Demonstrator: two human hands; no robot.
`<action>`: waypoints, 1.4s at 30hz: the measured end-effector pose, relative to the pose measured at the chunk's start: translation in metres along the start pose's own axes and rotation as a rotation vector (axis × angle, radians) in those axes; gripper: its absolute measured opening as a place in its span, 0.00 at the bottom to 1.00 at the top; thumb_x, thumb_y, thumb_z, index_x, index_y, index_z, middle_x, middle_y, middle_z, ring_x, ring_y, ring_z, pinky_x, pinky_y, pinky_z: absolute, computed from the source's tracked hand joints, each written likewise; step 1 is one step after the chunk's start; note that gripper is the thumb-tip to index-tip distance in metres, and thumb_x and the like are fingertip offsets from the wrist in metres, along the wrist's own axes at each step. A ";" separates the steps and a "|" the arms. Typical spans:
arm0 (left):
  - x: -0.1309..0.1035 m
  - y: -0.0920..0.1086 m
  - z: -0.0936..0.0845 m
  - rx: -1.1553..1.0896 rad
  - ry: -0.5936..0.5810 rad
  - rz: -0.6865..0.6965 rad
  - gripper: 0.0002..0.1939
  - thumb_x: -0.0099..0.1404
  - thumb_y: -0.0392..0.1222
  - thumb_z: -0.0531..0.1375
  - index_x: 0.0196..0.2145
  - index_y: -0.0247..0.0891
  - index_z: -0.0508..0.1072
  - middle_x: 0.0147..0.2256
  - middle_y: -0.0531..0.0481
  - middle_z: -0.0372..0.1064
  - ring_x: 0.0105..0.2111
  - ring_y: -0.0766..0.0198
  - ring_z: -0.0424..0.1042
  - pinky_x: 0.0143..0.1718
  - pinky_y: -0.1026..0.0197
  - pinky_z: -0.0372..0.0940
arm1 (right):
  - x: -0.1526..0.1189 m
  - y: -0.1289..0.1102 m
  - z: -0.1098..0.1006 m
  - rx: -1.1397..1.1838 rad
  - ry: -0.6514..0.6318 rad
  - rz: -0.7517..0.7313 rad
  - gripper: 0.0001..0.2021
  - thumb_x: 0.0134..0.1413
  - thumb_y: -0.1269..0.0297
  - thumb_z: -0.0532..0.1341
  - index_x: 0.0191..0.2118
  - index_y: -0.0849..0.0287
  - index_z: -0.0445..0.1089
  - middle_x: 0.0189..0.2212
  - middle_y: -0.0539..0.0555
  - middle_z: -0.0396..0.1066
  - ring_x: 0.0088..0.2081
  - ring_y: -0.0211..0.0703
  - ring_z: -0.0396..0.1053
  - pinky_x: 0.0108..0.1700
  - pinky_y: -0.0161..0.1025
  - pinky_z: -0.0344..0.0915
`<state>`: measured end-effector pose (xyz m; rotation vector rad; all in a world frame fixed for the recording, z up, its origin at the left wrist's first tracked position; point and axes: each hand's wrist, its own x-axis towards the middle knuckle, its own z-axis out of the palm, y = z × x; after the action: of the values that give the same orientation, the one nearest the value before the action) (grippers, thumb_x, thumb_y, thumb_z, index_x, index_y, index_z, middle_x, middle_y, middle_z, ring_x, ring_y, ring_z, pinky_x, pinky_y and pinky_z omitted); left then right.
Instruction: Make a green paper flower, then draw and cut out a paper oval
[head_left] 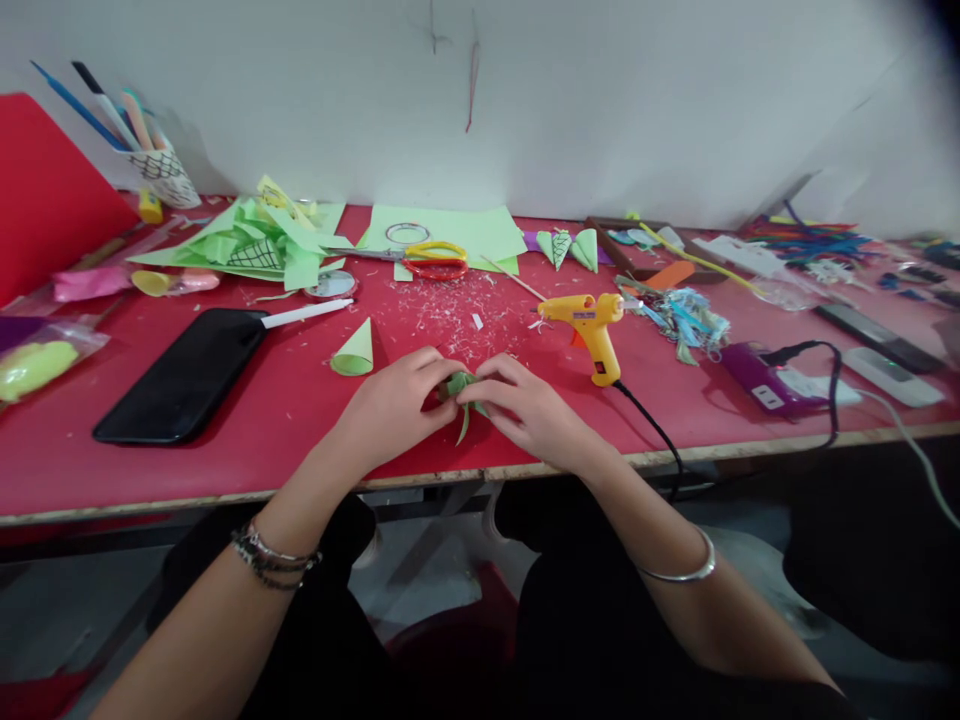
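Both hands meet over the front part of the red table, with a small piece of green paper between them. My left hand pinches it from the left, and my right hand grips it from the right. A thin green strip hangs below the fingers; the rest of the piece is mostly covered by them. Just left of my left hand a light green paper cone stands on the table. To the right of my right hand lies a yellow glue gun, its black cord running over the table edge.
A black phone with a white pen on it lies at left. Behind are scissors, green paper scraps and patterned cones. A purple power socket box, remotes and a thread bundle are at right.
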<state>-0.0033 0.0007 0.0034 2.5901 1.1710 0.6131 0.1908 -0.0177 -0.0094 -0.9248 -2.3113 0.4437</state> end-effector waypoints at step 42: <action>0.003 -0.001 -0.002 -0.051 0.164 0.021 0.11 0.63 0.40 0.53 0.38 0.38 0.74 0.33 0.49 0.67 0.37 0.62 0.64 0.39 0.59 0.61 | 0.004 0.001 0.003 -0.039 -0.055 0.092 0.04 0.56 0.70 0.54 0.34 0.59 0.66 0.35 0.54 0.64 0.37 0.39 0.65 0.40 0.36 0.63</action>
<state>-0.0026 0.0038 0.0057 2.5530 1.1600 0.8626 0.1874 -0.0148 -0.0104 -1.0539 -2.3413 0.4696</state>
